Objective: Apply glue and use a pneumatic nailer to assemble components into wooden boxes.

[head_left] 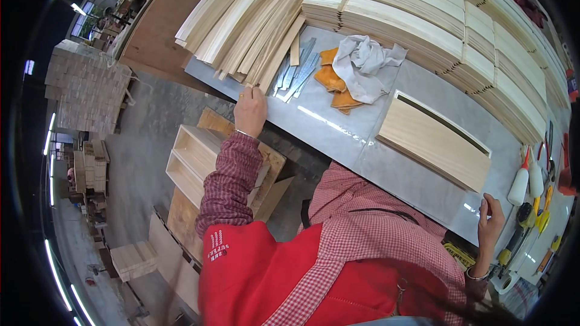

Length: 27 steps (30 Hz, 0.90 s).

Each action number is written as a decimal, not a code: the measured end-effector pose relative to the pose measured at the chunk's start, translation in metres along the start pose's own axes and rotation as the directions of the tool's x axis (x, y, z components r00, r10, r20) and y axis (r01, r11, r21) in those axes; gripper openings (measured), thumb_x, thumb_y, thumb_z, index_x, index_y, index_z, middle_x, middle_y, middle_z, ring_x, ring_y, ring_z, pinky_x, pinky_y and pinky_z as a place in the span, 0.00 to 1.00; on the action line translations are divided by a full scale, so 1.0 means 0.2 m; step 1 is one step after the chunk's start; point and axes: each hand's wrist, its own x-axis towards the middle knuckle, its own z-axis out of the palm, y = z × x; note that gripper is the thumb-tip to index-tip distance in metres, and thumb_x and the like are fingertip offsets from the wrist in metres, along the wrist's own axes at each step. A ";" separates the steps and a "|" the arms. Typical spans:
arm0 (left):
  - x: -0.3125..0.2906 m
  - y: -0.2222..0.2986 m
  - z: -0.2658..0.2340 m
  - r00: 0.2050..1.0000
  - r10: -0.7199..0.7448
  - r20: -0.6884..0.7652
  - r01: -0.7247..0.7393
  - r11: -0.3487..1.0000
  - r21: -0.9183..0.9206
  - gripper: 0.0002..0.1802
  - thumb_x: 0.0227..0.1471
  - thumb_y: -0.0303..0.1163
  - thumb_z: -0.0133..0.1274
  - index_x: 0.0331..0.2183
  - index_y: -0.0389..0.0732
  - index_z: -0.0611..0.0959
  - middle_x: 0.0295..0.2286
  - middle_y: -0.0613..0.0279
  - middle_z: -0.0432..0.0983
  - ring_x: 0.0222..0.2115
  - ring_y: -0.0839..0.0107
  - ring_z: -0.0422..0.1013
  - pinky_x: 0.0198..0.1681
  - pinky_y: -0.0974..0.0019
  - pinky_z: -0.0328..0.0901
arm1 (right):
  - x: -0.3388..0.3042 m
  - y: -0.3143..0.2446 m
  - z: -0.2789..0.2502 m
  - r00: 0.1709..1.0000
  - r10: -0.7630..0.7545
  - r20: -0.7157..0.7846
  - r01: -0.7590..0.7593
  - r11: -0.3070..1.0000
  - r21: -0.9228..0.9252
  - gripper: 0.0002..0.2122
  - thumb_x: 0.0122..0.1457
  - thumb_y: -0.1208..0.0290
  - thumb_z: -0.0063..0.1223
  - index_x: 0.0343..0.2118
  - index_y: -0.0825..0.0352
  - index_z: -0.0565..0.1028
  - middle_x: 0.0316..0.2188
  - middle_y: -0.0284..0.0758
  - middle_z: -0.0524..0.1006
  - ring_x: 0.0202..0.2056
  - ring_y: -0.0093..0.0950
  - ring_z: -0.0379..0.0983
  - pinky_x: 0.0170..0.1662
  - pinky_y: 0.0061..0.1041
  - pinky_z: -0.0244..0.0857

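Observation:
My left hand (251, 110) reaches to the near end of a row of thin pale wooden strips (266, 54) at the table's left end. Its fingers are closed on the tip of one strip. At the table's front edge on the right, my right hand (490, 220) is held with thumb and fingers apart and nothing in it. Between the hands, a long shallow wooden box (435, 139) lies on the table, with a narrow dark opening along its far side. Nearer the strips are several flat grey strips (297, 73).
A white cloth (365, 63) and an orange cloth (331, 78) lie mid-table. Bundled wooden boards (411, 24) are stacked along the back. White glue bottles (519, 184) and cutters (531, 214) sit at right. A divided wooden box (192, 160) rests lower left.

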 end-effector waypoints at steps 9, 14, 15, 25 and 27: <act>-0.09 0.02 -0.03 0.993 -0.056 -0.101 0.026 0.960 -0.280 0.09 0.51 0.31 0.50 0.35 0.39 0.75 0.30 0.59 0.68 0.28 0.57 0.69 0.31 0.62 0.66 | 0.03 -0.02 -0.03 1.000 -0.024 -0.004 0.024 1.000 -0.013 0.08 0.59 0.76 0.48 0.39 0.71 0.75 0.27 0.33 0.73 0.25 0.23 0.65 0.30 0.20 0.61; -0.16 -0.04 -0.09 0.998 -0.046 0.039 0.047 0.999 -0.027 0.08 0.53 0.29 0.48 0.37 0.39 0.75 0.29 0.59 0.70 0.28 0.58 0.70 0.30 0.63 0.65 | 0.05 -0.04 -0.04 0.996 -0.082 -0.023 0.081 0.997 -0.005 0.08 0.59 0.75 0.47 0.39 0.71 0.75 0.25 0.32 0.72 0.24 0.21 0.65 0.29 0.18 0.60; -0.19 -0.06 -0.11 0.998 -0.041 0.038 0.042 0.999 -0.029 0.08 0.53 0.29 0.48 0.37 0.39 0.75 0.29 0.59 0.70 0.28 0.58 0.70 0.30 0.63 0.65 | 0.04 -0.04 -0.04 0.997 -0.078 -0.026 0.078 0.997 -0.006 0.08 0.59 0.75 0.47 0.39 0.71 0.75 0.25 0.32 0.72 0.24 0.21 0.65 0.29 0.18 0.60; -0.21 0.20 -0.51 0.986 -0.004 0.167 0.144 0.527 -0.837 0.10 0.50 0.20 0.47 0.36 0.36 0.78 0.25 0.63 0.71 0.23 0.73 0.65 0.27 0.72 0.61 | 0.19 -0.21 -0.07 0.998 -0.036 -0.055 0.052 0.944 0.327 0.12 0.55 0.81 0.49 0.44 0.70 0.74 0.32 0.33 0.74 0.29 0.21 0.67 0.34 0.17 0.64; -0.09 0.35 -0.57 0.979 0.135 0.154 0.074 0.466 -0.882 0.10 0.49 0.19 0.47 0.35 0.35 0.78 0.25 0.64 0.70 0.23 0.74 0.64 0.26 0.72 0.60 | 0.29 -0.34 -0.07 0.991 -0.114 -0.066 0.132 0.880 0.456 0.19 0.54 0.82 0.50 0.51 0.68 0.70 0.39 0.34 0.73 0.31 0.20 0.67 0.34 0.16 0.64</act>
